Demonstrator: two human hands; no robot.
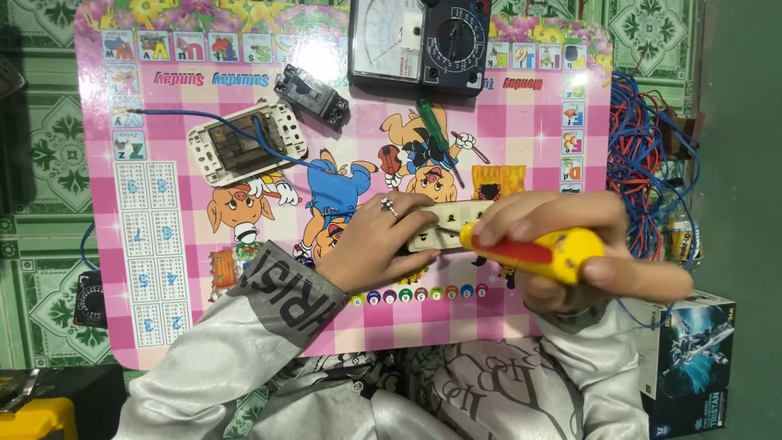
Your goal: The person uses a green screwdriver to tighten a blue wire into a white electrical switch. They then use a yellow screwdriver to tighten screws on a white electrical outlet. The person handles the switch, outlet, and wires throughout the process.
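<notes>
My right hand [570, 244] grips a yellow and red screwdriver [538, 251], its tip pointing left at a cream wall socket [444, 224]. My left hand [375, 240], with a ring on one finger, presses down on that socket and holds it on the pink cartoon board [163, 236]. Part of the socket is hidden under both hands.
On the board lie a cream switch frame [244, 143] with a blue wire [212, 118], a black breaker [314, 94], a green screwdriver [436, 134] and a black analog multimeter [419, 41]. A tangle of blue and red wires [643, 163] sits to the right, with a printed box [692, 358] below it.
</notes>
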